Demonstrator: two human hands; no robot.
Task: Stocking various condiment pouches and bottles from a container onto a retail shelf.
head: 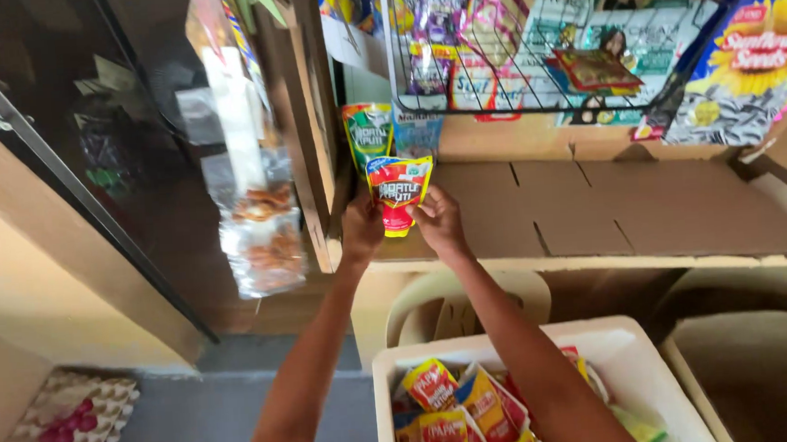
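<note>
Both hands are sharing one grip on the red pouch (399, 193), left hand (362, 227) and right hand (437, 220) pinching its lower corners. It's standing upright, long axis vertical, just in front of the green pouch (368, 133) further back on the shelf (593, 209).

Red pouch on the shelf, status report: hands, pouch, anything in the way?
Left hand and right hand both grip red pouch, upright on cardboard-lined shelf. Green pouch stands just behind. Shelf space to the right bare.
</note>
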